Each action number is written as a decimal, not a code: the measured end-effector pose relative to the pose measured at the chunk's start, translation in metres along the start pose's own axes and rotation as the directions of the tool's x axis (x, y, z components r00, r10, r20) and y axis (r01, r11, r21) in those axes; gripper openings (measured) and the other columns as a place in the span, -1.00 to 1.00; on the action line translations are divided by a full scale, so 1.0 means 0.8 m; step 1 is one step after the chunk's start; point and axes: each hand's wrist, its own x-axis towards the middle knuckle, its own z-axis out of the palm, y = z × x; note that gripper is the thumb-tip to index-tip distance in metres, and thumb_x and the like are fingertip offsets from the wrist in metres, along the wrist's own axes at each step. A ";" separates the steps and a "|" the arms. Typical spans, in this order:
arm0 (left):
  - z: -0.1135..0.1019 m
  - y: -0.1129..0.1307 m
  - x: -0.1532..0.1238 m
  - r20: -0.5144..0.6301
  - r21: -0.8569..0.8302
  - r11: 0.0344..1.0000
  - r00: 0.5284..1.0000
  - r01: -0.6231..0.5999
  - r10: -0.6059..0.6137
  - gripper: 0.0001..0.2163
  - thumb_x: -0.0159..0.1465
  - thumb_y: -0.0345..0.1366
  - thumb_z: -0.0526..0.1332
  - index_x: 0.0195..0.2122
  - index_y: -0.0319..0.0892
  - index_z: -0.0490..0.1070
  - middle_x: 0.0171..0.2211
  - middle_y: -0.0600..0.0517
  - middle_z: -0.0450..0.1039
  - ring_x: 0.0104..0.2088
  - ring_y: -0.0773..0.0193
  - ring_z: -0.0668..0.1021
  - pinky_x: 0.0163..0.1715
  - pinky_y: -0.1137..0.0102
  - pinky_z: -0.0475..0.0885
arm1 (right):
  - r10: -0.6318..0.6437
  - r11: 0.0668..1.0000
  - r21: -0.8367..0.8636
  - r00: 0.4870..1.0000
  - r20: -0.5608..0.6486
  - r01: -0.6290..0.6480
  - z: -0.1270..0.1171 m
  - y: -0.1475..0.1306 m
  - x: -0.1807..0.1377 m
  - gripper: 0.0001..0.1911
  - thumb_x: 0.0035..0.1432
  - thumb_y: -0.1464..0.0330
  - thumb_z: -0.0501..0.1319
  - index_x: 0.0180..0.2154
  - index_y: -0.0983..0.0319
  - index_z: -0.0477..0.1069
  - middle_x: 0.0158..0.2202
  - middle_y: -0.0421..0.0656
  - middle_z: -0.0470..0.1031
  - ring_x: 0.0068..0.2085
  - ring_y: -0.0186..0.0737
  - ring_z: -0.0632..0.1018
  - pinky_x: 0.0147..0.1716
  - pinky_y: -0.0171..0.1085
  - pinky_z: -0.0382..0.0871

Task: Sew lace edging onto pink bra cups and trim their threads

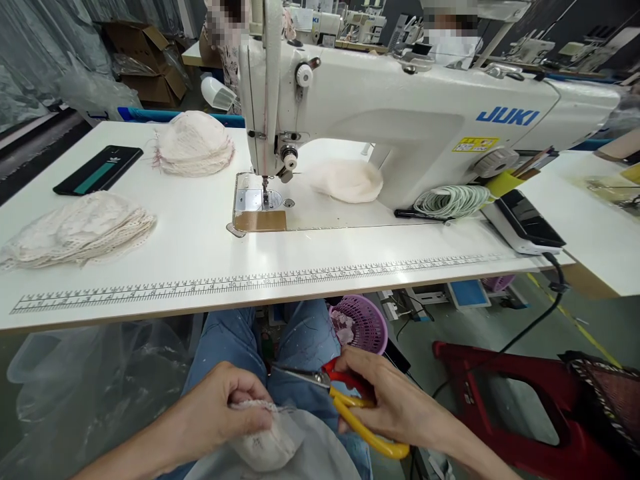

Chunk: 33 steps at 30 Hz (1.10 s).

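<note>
A white counter (200, 247) carries a printed ruler scale (233, 283) along its front edge. A JUKI sewing machine (400, 100) stands at the rear. To the left of the machine head lie two piles of off-white fabric: a far stack (194, 143) and a near stack (80, 227), with a black phone (100, 171) just beside the near one. A single cream piece (353, 181) lies under the machine arm. A coil of pale cord (453, 201) rests near the base, at right.

Working position: in front of the counter, over the lap. Left hand (227, 407): fingers narrow, pinching the edge of a white fabric piece (267, 443), which hangs above grey cloth (325, 453). Right hand (387, 393): fingers curled around the red and yellow handles of the scissors (323, 379). The blades point left; their tips are near the left hand, apart from the fabric. A purple basket (370, 323) stands below the counter, beyond the right hand.
</note>
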 end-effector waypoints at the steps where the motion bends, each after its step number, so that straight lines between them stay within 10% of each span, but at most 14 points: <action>1: -0.001 -0.004 0.001 0.005 -0.015 1.000 1.000 -0.003 0.003 -0.74 0.03 -0.17 0.28 -0.41 -0.30 0.55 -0.64 0.11 0.30 -0.57 0.38 0.26 -0.56 0.51 0.12 | 0.005 1.000 -0.006 1.000 -0.016 -0.005 -0.002 0.001 0.000 -0.57 -0.05 0.06 0.33 -0.26 0.22 0.34 -0.33 -0.20 0.42 -0.36 -0.26 0.42 -0.41 -0.37 0.23; 14: -0.003 -0.005 0.000 0.033 -0.055 0.998 0.999 -0.025 0.027 -0.72 0.06 -0.14 0.30 -0.37 -0.29 0.60 -0.53 -0.02 0.52 -0.54 0.34 0.40 -0.51 0.51 0.23 | -0.003 1.000 -0.009 0.999 0.049 0.004 -0.009 -0.005 -0.009 -0.62 -0.05 0.14 0.36 -0.24 0.21 0.40 -0.26 -0.17 0.47 -0.33 -0.24 0.46 -0.41 -0.40 0.24; 33: 0.005 0.006 -0.004 -0.004 0.068 0.998 1.000 0.006 -0.006 -0.76 0.04 -0.20 0.21 -0.47 -0.29 0.57 -0.67 0.16 0.17 -0.59 0.41 0.17 -0.59 0.50 0.04 | 0.025 0.999 -0.040 0.989 0.143 -0.019 -0.015 -0.006 -0.012 -0.65 -0.07 0.27 0.38 -0.20 0.17 0.42 -0.25 -0.22 0.47 -0.26 -0.21 0.48 -0.31 -0.35 0.19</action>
